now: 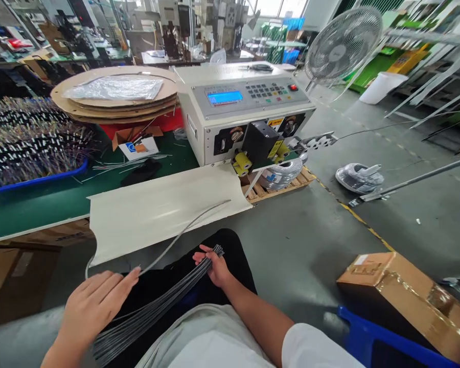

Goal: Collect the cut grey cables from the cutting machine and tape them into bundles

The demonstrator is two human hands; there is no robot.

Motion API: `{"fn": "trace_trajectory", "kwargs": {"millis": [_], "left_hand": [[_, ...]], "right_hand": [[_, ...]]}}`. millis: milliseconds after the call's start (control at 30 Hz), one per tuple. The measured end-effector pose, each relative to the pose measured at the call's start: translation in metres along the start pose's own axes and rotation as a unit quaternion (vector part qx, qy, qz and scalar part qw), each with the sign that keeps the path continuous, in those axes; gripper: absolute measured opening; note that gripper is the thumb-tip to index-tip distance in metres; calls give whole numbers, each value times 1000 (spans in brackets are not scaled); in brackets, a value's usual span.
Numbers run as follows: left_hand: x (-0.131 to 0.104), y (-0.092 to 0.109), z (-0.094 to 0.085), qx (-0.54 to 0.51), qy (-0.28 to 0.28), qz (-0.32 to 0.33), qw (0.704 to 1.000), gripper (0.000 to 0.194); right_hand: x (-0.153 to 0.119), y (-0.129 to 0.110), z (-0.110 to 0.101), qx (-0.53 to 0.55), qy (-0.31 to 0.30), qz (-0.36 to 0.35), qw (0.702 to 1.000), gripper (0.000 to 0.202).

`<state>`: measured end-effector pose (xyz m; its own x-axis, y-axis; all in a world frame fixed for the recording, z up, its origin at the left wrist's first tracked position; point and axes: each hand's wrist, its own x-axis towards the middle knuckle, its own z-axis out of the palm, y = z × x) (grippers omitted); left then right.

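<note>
Gray cable bundle (157, 307) is sitting diagonally across your lap, with the cut ends poking up just past your right hand (213, 266). That hand's got the bundle caught between thumb and fingers near the tip, with a couple of the fingers sticking out a little apart. Your left hand (97, 294) is palm-down over the other side, fingers close together, pinching a single gray cable (178, 236) by the look of it, though the back of your hand hides most of the grip. That one bends up over the cream chute (138, 214); can't tell if its far end actually touches the surface.

Behind it you've got the wire cutting machine (210, 120) with its blue display (225, 97) lit, parked on the green table (7, 212). Left of that there's a stack of cardboard discs (115, 110) with a clear plastic bag (115, 88) on top, then a blue tray (57, 176) packed with wire harnesses (34, 140). Wrapped cable coil (281, 175) on the wooden pallet (304, 179), another coil (359, 177) on the floor (291, 230), and a fan (339, 51) past the machine.
</note>
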<state>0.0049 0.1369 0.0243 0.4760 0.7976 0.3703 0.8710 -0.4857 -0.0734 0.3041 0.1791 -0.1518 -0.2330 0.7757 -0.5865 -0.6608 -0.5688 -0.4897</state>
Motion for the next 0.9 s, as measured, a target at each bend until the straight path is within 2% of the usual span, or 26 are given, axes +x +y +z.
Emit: {"fn": "trace_trajectory", "kwargs": {"millis": [100, 167, 333, 500, 633, 900], "left_hand": [[-34, 15, -14, 4, -43, 7, 999, 43], [-50, 28, -17, 2, -69, 18, 997, 42], [-77, 53, -7, -3, -141, 10, 990, 22], [-101, 59, 1, -10, -189, -53, 981, 22], [-110, 58, 3, -4, -209, -81, 975, 24], [-111, 60, 12, -33, -260, -96, 960, 27]], "right_hand": [[1, -1, 1, 9, -4, 3, 1000, 37], [3, 1, 0, 14, -9, 7, 1000, 37], [5, 5, -5, 12, -39, 11, 999, 40], [4, 6, -8, 6, -49, 9, 999, 42], [2, 5, -7, 8, -46, 7, 999, 42], [1, 5, -6, 20, -52, 14, 998, 42]]}}
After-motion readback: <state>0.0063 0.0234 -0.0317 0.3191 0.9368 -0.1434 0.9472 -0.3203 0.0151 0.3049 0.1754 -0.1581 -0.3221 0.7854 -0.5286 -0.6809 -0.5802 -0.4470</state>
